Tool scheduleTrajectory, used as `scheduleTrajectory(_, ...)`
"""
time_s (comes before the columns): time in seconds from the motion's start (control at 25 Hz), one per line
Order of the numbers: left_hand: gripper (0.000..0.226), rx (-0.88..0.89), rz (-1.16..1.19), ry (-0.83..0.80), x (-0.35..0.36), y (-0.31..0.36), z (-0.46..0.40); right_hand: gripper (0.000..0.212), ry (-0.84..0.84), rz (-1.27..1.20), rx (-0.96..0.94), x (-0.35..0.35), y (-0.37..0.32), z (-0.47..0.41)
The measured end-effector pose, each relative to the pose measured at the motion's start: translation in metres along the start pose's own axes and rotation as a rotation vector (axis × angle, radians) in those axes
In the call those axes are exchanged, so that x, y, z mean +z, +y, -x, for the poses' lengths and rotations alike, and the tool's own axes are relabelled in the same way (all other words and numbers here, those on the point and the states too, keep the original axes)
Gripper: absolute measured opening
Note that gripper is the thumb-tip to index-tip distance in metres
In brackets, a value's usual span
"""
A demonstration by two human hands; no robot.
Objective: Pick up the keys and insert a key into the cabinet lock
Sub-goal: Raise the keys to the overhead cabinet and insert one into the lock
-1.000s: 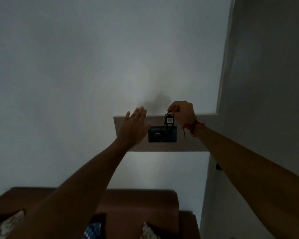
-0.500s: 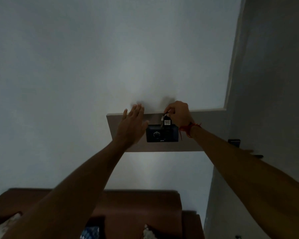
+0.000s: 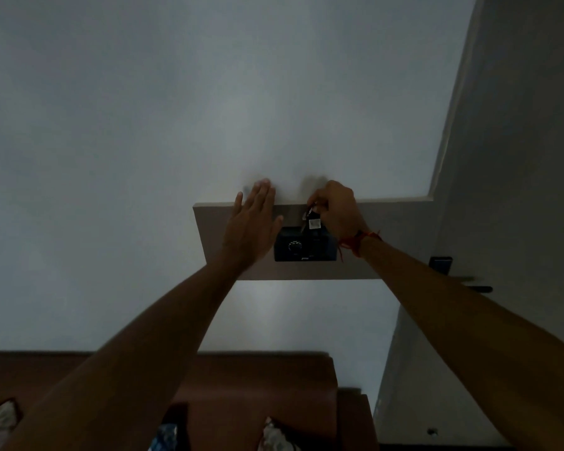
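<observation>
A bunch of keys with a small tag hangs from my right hand, whose fingers pinch it at the top edge of a high beige shelf on the wall. Just below the keys a dark box with a round dial is fixed to the shelf's underside. My left hand is raised flat, fingers apart, against the shelf to the left of the box and holds nothing. A red thread circles my right wrist. No cabinet lock is in view.
A grey wall or door face rises at the right, with a dark handle on it. A brown sofa back with patterned cushions lies below. White wall fills the upper view.
My view has shifted so the shelf sits lower and more left. Both hands stay up at the shelf; the right hand has drawn the keys slightly down over the dark box.
</observation>
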State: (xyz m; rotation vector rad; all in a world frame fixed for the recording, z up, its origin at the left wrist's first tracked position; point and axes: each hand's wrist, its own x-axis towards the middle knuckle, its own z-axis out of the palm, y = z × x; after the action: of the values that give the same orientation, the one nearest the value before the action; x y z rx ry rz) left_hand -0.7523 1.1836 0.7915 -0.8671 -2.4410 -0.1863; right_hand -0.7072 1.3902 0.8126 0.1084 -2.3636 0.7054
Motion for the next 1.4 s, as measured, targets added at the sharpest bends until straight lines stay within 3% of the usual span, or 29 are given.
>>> scheduleTrajectory(0.36,0.07,-0.002,0.033,0.002,0.011,0.0,0.005,0.01,0.015,0.166,-0.042,0.015,0.018,0.017)
scheduleTrajectory(0.56,0.071,-0.029,0.029,-0.008,0.016,0.004,0.009,0.029,-0.094,0.477,-0.292,0.013,0.015,0.029)
scheduleTrajectory(0.68,0.07,-0.017,0.033,-0.016,0.016,0.006,0.009,0.024,-0.127,0.566,-0.33,0.013,0.008,0.027)
scheduleTrajectory(0.76,0.069,-0.01,0.029,-0.019,0.016,0.008,0.011,0.012,-0.141,0.554,-0.324,0.011,0.0,0.018)
scheduleTrajectory(0.88,0.069,-0.011,0.036,-0.014,0.014,0.008,0.012,0.002,-0.173,0.339,-0.19,0.013,-0.007,0.005)
scheduleTrajectory(1.08,0.067,-0.028,0.042,-0.014,0.012,-0.001,0.016,0.007,-0.216,0.082,-0.039,0.014,-0.004,-0.01)
scheduleTrajectory(1.28,0.067,-0.041,0.06,-0.025,0.012,-0.002,0.019,0.012,-0.354,0.204,-0.127,0.007,0.003,-0.008)
scheduleTrajectory(1.4,0.066,-0.032,0.063,-0.03,0.011,0.002,0.019,0.02,-0.318,0.255,-0.2,0.005,0.007,0.005)
